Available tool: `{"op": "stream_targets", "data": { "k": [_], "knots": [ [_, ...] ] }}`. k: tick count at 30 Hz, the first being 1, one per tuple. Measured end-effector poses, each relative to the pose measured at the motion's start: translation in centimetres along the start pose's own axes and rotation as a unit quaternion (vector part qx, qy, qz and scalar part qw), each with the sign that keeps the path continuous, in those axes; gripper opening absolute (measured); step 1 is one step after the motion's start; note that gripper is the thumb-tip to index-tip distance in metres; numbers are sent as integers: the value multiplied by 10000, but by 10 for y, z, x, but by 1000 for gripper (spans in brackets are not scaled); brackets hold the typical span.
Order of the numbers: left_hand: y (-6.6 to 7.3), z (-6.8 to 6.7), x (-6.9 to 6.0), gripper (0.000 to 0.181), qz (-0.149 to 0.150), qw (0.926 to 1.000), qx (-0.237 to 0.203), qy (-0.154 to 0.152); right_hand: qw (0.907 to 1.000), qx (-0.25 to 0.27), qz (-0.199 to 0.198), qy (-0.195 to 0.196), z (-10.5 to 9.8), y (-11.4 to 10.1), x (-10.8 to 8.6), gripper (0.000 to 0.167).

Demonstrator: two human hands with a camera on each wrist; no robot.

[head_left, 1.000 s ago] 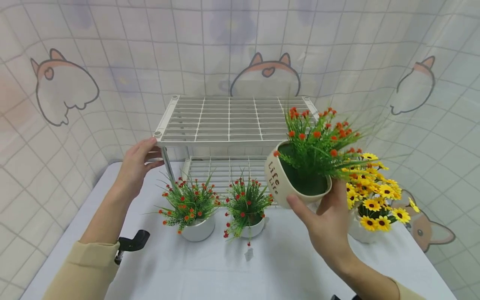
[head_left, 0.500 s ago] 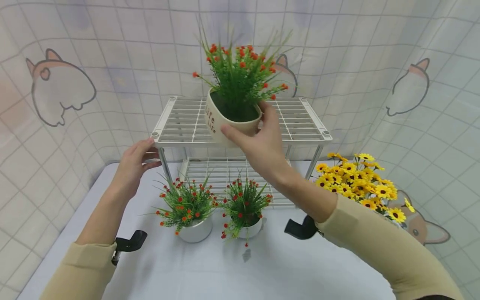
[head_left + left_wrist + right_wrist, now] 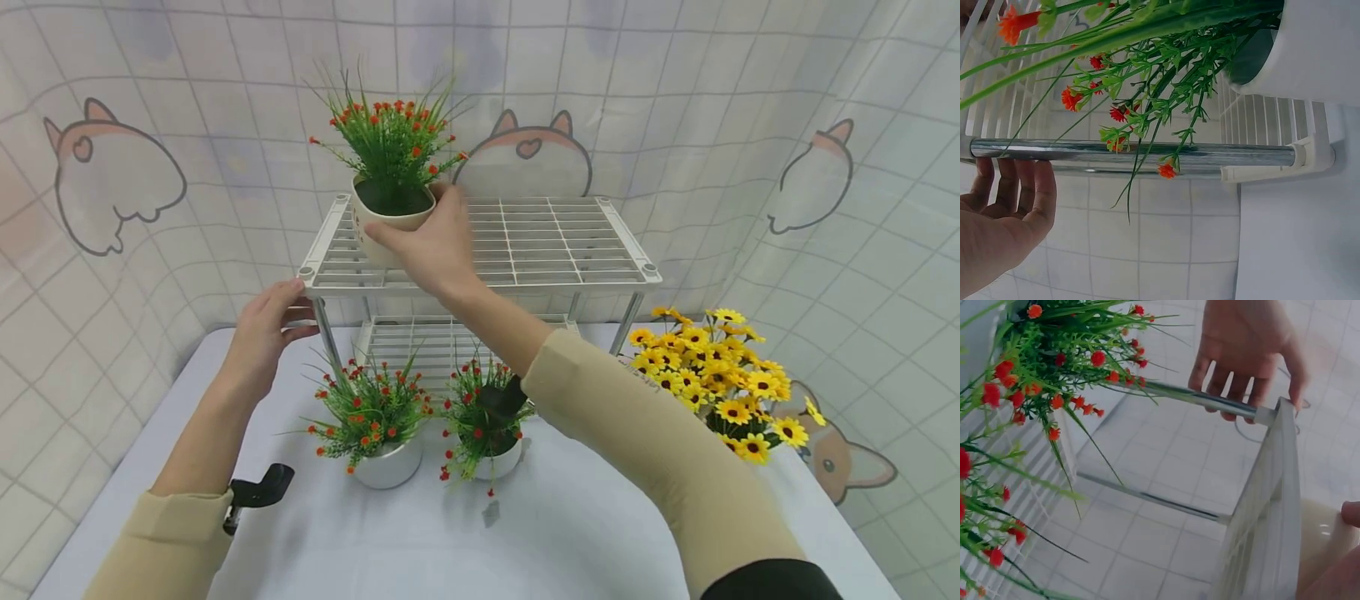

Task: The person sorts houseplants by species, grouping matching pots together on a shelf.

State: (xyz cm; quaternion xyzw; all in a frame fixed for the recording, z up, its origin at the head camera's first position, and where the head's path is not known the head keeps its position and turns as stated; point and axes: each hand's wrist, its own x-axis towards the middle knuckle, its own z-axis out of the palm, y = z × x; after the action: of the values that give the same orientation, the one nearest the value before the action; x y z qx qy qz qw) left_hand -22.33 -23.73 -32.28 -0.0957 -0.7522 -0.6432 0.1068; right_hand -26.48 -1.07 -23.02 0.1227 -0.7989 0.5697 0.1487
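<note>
My right hand (image 3: 438, 242) grips a cream pot plant (image 3: 393, 162) with red-orange flowers, thumb on the near side. The pot is over the left part of the white wire rack's top shelf (image 3: 540, 242). In the right wrist view, the pot's smooth side (image 3: 1322, 534) is close against the shelf; I cannot tell whether it rests there. My left hand (image 3: 262, 333) touches the rack's front left corner. In the left wrist view, its fingertips (image 3: 1044, 172) lie against the metal post (image 3: 1147, 152), not wrapped round it.
Two red-flowered plants in white pots, one left (image 3: 386, 467) and one further right (image 3: 498, 460), stand before the rack's lower shelf (image 3: 412, 333). A yellow-flowered plant (image 3: 720, 375) stands at the right. A patterned curtain (image 3: 675, 125) hangs behind the white-covered table (image 3: 420, 558).
My right hand has carried the cream pot plant leftward and up, from the rack's right side to over the top shelf's left, turning it upright. The left hand has stayed at the corner.
</note>
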Motion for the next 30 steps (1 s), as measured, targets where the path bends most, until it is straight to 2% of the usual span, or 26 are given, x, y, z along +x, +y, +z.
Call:
{"op": "stream_targets", "data": {
  "k": [8,15,18,22,26,30],
  "knots": [
    [-1,0,0,38,-19,9999,-126,35,9999,-52,45,130,21,3,7,84],
    [-3,-1,1,39,-51,9997,-212,51,9992,-333,60,209,21,0,5,93],
    [-2,-1,1,38,-53,9998,-171,47,9990,-199,-246,316,13,0,-2,87],
    [-1,-2,1,37,-45,9997,-238,48,9948,78,-953,349,-2,4,-19,71],
    [0,-1,1,34,-48,9991,-404,85,9890,250,-1448,193,-21,10,-41,60],
    [0,1,1,35,-101,9988,-466,105,9832,512,-1752,-42,-46,20,-66,50]
  ]
}}
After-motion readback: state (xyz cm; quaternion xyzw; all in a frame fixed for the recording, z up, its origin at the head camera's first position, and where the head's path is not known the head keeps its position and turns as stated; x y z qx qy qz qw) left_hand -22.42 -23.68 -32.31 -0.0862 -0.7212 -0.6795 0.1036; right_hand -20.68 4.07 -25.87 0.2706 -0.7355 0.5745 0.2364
